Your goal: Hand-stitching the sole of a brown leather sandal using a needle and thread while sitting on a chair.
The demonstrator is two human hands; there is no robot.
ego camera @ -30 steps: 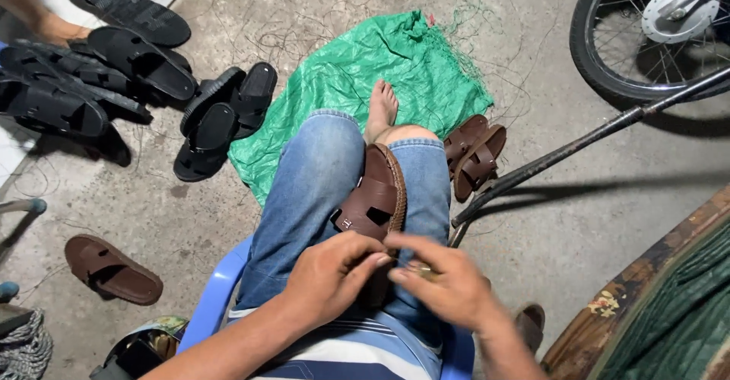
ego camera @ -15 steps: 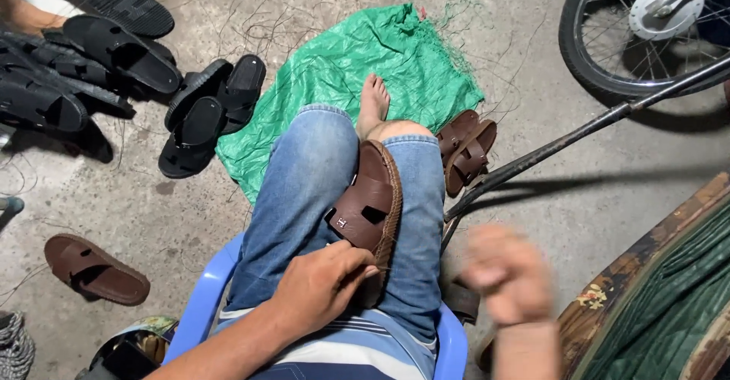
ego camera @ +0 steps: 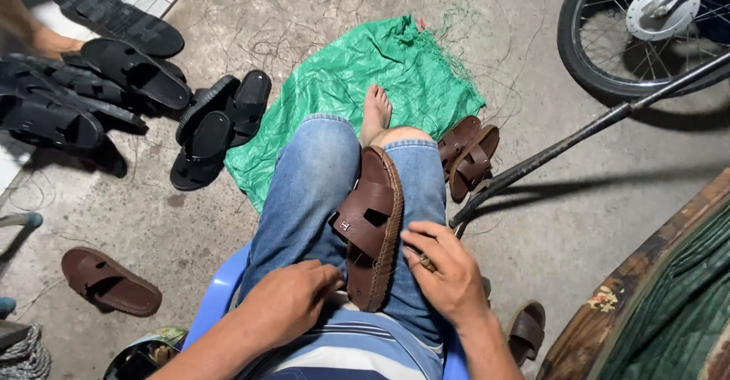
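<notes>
Resting at the lower centre of the frame, the left hand (ego camera: pixel 293 300) lies loosely curled on the jeans beside the brown sandal (ego camera: pixel 370 224), while the right hand (ego camera: pixel 449 273) presses the sandal's stitched edge, pinching something small I cannot identify. Judging by this, the edge work is under way, and the next move calls for a steady sandal; higher up lies the green cloth (ego camera: pixel 365 91).

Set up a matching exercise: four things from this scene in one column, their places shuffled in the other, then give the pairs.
Things:
1. brown sandal with stitched sole
2. green cloth
3. pair of brown sandals
4. single brown sandal

Places:
A. on the concrete floor to the left of the blue plastic chair
B. wedged between the person's knees, by the left hand and right hand
C. spread on the floor under the bare foot
D. on the floor beside the green cloth's right edge

Pairs: 1-B, 2-C, 3-D, 4-A
</notes>
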